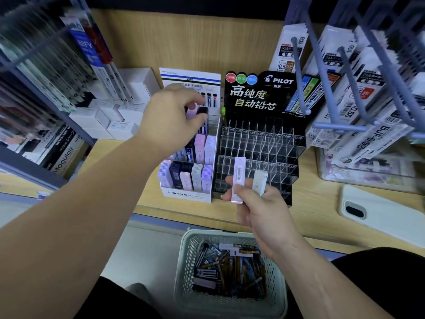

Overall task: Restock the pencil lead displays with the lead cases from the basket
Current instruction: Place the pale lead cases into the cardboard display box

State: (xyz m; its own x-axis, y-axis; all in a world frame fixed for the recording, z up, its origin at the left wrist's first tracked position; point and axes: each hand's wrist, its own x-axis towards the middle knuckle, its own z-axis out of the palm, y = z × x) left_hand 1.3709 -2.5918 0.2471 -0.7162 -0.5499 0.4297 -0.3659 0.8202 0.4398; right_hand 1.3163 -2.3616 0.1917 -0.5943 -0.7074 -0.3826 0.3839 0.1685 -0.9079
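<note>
My left hand (pixel 171 113) reaches over the white MONO display (pixel 186 195) and pinches a dark lead case (pixel 202 110) above its back row. My right hand (pixel 255 204) holds two pale lead cases upright in front of the displays: a pink-white one (pixel 239 178) and a white one (pixel 259 183). To the right of the MONO display stands the black Pilot display (pixel 259 139), whose clear compartments look empty. Below the shelf edge sits the white mesh basket (pixel 190 249) with several dark and brown lead cases (pixel 230 270).
A white phone (pixel 377 215) lies on the wooden shelf at the right. Hooks with hanging refill packs (pixel 358 93) jut out at the upper right. White boxes (pixel 115 120) and racks of pens fill the left side.
</note>
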